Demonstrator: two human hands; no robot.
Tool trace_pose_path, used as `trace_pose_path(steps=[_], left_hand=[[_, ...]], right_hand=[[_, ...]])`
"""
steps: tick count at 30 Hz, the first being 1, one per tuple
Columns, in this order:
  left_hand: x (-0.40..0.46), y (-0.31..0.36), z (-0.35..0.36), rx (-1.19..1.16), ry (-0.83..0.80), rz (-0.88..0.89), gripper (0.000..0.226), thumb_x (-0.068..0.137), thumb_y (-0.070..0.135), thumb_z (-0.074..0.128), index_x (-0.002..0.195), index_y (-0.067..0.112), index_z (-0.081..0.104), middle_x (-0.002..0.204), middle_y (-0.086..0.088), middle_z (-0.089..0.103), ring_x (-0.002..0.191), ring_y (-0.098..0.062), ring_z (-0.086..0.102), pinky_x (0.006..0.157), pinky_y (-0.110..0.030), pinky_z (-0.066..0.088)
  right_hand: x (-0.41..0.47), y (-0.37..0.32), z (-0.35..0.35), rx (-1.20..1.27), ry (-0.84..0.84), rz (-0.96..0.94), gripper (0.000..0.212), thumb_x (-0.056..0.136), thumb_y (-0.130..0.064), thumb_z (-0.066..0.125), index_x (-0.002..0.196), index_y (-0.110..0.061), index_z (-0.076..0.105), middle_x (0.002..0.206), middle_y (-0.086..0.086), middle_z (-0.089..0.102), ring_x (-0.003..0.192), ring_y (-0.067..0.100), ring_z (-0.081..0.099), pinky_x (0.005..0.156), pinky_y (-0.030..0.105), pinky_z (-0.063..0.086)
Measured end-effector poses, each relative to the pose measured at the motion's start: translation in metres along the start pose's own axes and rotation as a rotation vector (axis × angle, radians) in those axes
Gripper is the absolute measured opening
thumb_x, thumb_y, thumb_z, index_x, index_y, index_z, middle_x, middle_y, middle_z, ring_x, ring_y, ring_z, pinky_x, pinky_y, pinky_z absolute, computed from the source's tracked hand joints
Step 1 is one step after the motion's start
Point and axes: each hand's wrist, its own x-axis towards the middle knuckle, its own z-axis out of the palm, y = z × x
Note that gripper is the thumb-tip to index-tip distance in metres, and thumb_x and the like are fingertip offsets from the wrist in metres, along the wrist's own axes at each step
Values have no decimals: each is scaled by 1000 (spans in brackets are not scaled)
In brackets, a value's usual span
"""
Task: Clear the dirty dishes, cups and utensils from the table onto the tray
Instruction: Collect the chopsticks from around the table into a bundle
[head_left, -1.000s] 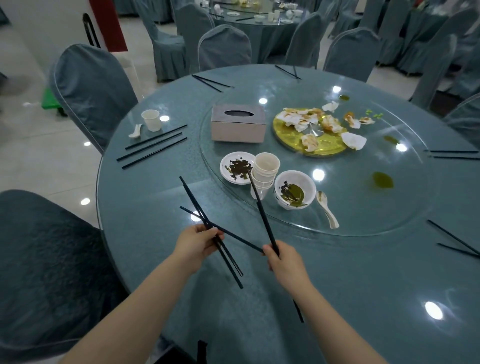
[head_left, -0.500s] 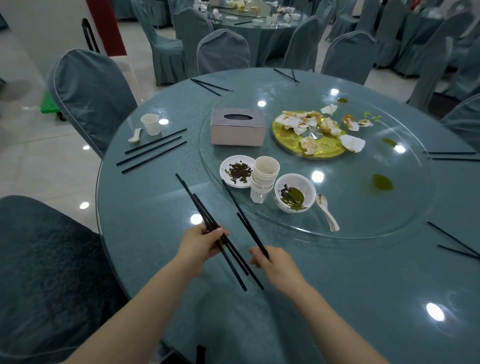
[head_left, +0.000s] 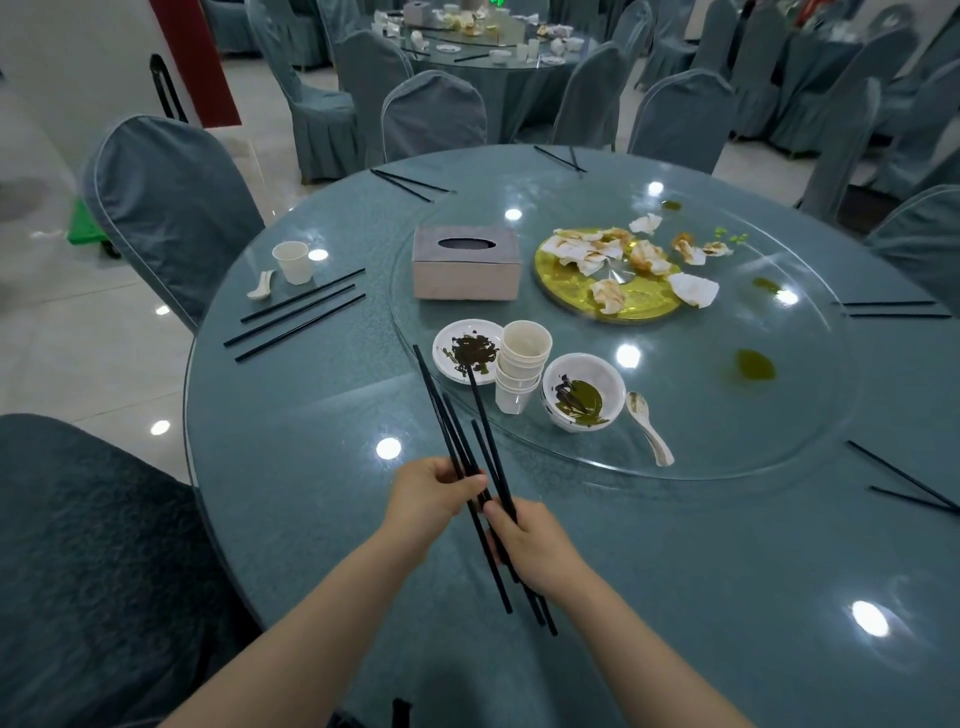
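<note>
Over the near edge of the round table (head_left: 727, 571), my left hand (head_left: 431, 499) and my right hand (head_left: 535, 545) both grip a bundle of black chopsticks (head_left: 457, 415) whose tips point away towards the dishes. On the glass turntable (head_left: 701, 431) stand a soiled white saucer (head_left: 457, 358), a stack of white cups (head_left: 522, 364), a white bowl with green sauce (head_left: 584, 389) and a white spoon (head_left: 649, 426). A gold plate (head_left: 639, 301) with crumpled napkins lies further back. At the far left are a cup (head_left: 293, 262), a spoon (head_left: 261, 286) and three loose chopsticks (head_left: 298, 314). No tray is visible.
A grey tissue box (head_left: 466, 262) sits on the turntable. More chopstick pairs lie at the right edge (head_left: 904, 478), far right (head_left: 893, 309) and far side (head_left: 410, 184). Green sauce spots (head_left: 756, 364) mark the glass. Covered chairs (head_left: 171, 208) ring the table.
My hands have come together. The chopsticks that were crossed and spread apart between them are now gathered into one nearly parallel bundle held by both hands.
</note>
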Motion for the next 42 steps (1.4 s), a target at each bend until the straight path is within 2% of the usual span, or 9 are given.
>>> trace_pose_path(steps=[9, 15, 19, 23, 26, 29, 32, 36, 42], left_hand=[[4, 1, -3, 175, -115, 61, 21, 81, 1, 69, 70, 18, 69, 44, 9, 57, 42, 2, 50, 46, -12, 41], [9, 5, -12, 133, -249, 60, 24, 85, 3, 67, 97, 23, 66, 70, 1, 68, 65, -5, 62, 62, -15, 50], [17, -15, -27, 208, -219, 4, 42, 85, 12, 69, 122, 25, 54, 95, 2, 66, 82, -8, 62, 71, -17, 50], [30, -52, -51, 423, -78, -80, 52, 83, 12, 70, 132, 14, 50, 110, -4, 59, 92, -12, 59, 67, -15, 45], [40, -76, -70, 673, -41, -111, 77, 78, 15, 76, 144, 9, 36, 141, -15, 45, 127, -25, 47, 97, -27, 40], [40, -97, -84, 1001, -101, -171, 109, 72, 36, 80, 153, 16, 11, 160, -10, 11, 146, -28, 14, 116, -42, 21], [33, -118, -87, 1151, -159, -244, 125, 67, 50, 79, 152, 27, -10, 159, -2, -22, 147, -27, -14, 115, -58, 10], [34, -123, -87, 1192, -178, -230, 127, 66, 55, 78, 150, 29, -14, 156, -1, -29, 146, -27, -19, 113, -60, 8], [34, -125, -91, 1225, -184, -203, 127, 66, 58, 76, 150, 29, -15, 157, -2, -27, 146, -27, -16, 115, -59, 11]], right_hand=[[-1, 0, 1, 71, -57, -15, 18, 98, -14, 44, 100, -14, 62, 76, -4, 66, 69, 8, 64, 73, 29, 54], [4, -3, 1, 78, 47, -10, 18, 100, -20, 40, 106, -25, 56, 75, -11, 55, 65, 4, 49, 63, 21, 40], [9, -4, -9, 62, 233, -19, 15, 97, -33, 49, 84, -29, 54, 72, -13, 55, 67, 5, 51, 62, 24, 39], [10, 0, -19, 50, 392, 13, 42, 89, -39, 62, 62, -20, 36, 53, -11, 37, 49, 7, 35, 51, 27, 28], [12, 2, -23, 118, 452, 49, 49, 87, -40, 63, 57, -21, 29, 40, -13, 30, 39, 5, 29, 43, 18, 23], [13, 2, -26, 126, 481, 42, 48, 90, -42, 58, 55, -15, 39, 43, -8, 42, 41, 7, 38, 43, 20, 31], [11, 6, -26, 140, 489, -19, 49, 96, -39, 50, 58, -7, 57, 55, -1, 61, 52, 7, 55, 56, 22, 46], [10, 9, -28, 285, 516, -63, 37, 97, -28, 51, 68, -10, 64, 64, -2, 67, 66, 13, 64, 72, 32, 53], [7, 6, -29, 328, 538, -146, 22, 92, -18, 60, 73, -20, 71, 65, -5, 67, 63, 0, 61, 55, 12, 45]])
